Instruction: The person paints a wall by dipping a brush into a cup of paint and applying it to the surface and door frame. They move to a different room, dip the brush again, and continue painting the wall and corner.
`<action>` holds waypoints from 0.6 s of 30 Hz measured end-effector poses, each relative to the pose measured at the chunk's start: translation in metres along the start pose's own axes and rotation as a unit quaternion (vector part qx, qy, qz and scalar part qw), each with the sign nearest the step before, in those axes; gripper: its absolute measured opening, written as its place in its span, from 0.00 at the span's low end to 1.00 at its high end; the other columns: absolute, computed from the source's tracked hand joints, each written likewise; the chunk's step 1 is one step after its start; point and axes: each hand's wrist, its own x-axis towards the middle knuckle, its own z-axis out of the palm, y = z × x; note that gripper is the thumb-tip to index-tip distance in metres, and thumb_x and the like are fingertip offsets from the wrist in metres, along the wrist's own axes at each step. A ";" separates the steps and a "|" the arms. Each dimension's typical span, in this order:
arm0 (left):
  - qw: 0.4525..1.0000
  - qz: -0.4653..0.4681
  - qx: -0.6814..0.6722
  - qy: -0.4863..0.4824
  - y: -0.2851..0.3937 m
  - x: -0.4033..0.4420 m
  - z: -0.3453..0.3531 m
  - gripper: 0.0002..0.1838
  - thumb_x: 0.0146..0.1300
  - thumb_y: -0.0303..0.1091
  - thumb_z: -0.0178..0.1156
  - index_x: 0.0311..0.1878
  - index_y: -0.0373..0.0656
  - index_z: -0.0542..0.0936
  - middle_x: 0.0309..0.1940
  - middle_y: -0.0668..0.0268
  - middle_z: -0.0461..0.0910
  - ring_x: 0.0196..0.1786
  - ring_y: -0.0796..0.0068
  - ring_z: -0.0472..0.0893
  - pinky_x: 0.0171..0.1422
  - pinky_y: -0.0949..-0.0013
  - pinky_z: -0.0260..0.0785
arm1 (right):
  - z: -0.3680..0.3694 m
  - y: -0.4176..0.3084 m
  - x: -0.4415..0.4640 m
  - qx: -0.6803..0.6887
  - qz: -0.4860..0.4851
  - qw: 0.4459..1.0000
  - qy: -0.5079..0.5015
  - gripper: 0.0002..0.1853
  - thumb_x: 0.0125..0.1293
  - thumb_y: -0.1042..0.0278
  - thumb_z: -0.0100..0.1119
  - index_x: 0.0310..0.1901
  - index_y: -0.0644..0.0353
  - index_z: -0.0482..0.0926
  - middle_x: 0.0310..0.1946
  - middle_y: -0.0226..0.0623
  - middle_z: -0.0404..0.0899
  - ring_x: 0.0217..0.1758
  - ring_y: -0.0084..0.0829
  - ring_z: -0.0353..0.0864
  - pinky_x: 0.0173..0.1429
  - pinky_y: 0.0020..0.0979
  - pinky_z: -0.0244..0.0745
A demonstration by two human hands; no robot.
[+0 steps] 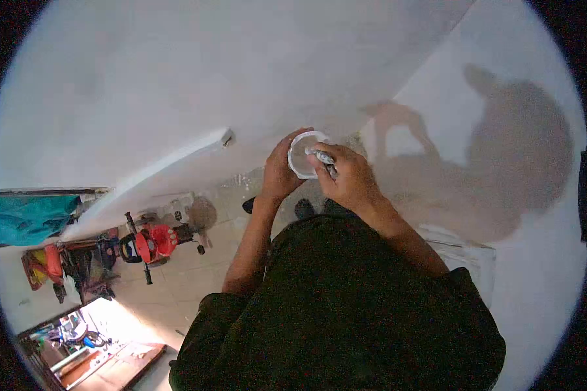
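A round tub (pixel 296 155) with a white rim is held up in front of my body. My left hand (pixel 279 171) is closed around its left side. My right hand (pixel 353 177) grips a whitish, smeared tool handle (pixel 324 157) above the tub's opening. The tool's lower end is at or inside the tub, and I cannot make out what kind of head it has. Greyish-white matter shows inside the tub. My dark shirt (pixel 346 306) fills the lower middle of the view.
White walls (pixel 176 78) meet at a corner ahead, with my shadow on the right wall. A white ledge (pixel 169 159) juts out at left. Behind it, a red ride-on toy (pixel 155 244) stands on the tiled floor (pixel 195 277). An open doorway lies at lower left.
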 end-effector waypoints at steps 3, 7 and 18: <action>1.000 0.000 -0.007 0.002 -0.012 -0.001 0.003 0.42 0.46 0.34 0.84 0.67 0.48 0.77 0.64 0.59 0.82 0.65 0.56 0.82 0.68 0.56 0.76 | 0.005 0.002 0.000 0.079 0.082 0.993 -0.029 0.13 0.72 0.65 0.67 0.51 0.64 0.85 0.36 0.47 0.88 0.35 0.36 0.89 0.43 0.33 0.82; 1.000 0.014 0.014 -0.013 -0.015 0.003 -0.001 0.41 0.47 0.35 0.84 0.67 0.47 0.77 0.61 0.58 0.83 0.63 0.56 0.84 0.66 0.57 0.78 | -0.006 -0.002 -0.003 0.122 0.131 0.984 0.011 0.13 0.74 0.65 0.66 0.49 0.68 0.86 0.34 0.42 0.88 0.34 0.27 0.87 0.41 0.31 0.82; 0.998 0.015 0.066 -0.005 -0.015 0.012 0.016 0.45 0.44 0.46 0.87 0.65 0.45 0.74 0.55 0.56 0.86 0.58 0.55 0.86 0.60 0.55 0.81 | -0.035 0.014 -0.033 0.356 0.348 0.849 0.177 0.15 0.76 0.59 0.64 0.46 0.66 0.87 0.34 0.32 0.88 0.34 0.20 0.83 0.38 0.28 0.78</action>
